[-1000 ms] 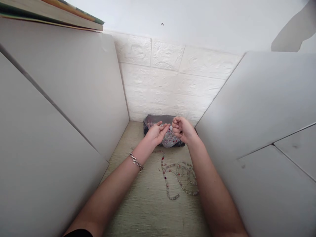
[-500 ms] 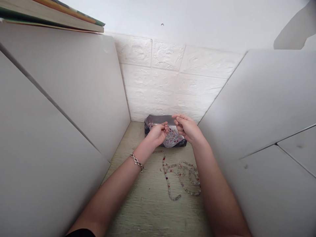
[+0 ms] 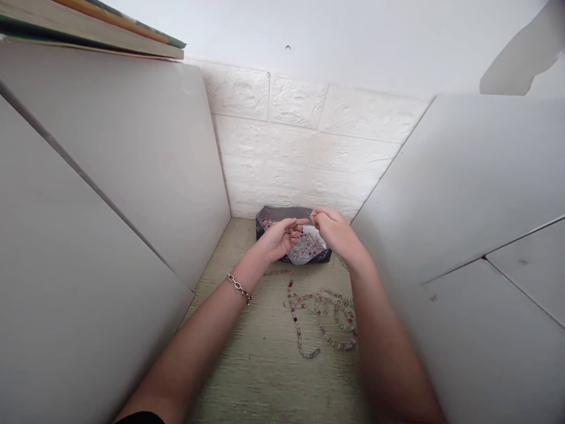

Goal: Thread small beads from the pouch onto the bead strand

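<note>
Over an open box (image 3: 327, 255) of small loose beads (image 3: 306, 246), my two hands work close together, fingertips a short gap apart. My left hand (image 3: 283, 237) points its index finger toward the right, thumb against it and the other fingers curled; whatever it pinches is too small to make out. My right hand (image 3: 332, 228) is closed, thumb pressed to the bent index finger, and anything in that pinch is hidden. Below them a long strand of clear, pink and red beads (image 3: 296, 327) lies in loops, one end running under my left wrist.
Grey-white panels rise at the left (image 3: 145, 147) and right (image 3: 468, 176). A white brick-pattern wall (image 3: 269, 159) stands behind the box. Books (image 3: 110, 29) lie atop the left panel. The strand rests on a pale green wooden surface (image 3: 247, 365).
My left index finger has straightened toward my right hand. The right hand has turned and curled its index finger in, and the gap between the hands has narrowed.
</note>
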`<state>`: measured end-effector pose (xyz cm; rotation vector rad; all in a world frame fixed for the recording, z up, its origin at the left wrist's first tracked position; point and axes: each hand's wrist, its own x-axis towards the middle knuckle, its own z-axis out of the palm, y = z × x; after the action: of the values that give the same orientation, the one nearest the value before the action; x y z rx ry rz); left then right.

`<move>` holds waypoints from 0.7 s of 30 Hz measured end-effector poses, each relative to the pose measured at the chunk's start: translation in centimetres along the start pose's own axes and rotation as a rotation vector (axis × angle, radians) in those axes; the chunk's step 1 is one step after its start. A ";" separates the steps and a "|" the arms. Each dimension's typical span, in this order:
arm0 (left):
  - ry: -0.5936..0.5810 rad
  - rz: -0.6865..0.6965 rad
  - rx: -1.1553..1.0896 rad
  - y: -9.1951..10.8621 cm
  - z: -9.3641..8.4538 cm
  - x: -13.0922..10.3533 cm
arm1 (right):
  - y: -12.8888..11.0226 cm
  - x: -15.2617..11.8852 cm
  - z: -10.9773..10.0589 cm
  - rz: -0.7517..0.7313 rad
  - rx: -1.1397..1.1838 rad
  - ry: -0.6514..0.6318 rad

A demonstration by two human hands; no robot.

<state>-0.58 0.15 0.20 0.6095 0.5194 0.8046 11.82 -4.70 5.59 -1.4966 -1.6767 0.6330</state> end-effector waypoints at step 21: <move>-0.077 0.214 0.363 0.7 0.7 -1.0 | -0.1 -0.4 -0.3 -0.028 -0.246 -0.083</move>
<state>-1.11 -0.48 1.36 1.0403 0.5400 0.8920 12.05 -5.16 5.76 -1.6332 -1.8909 0.4924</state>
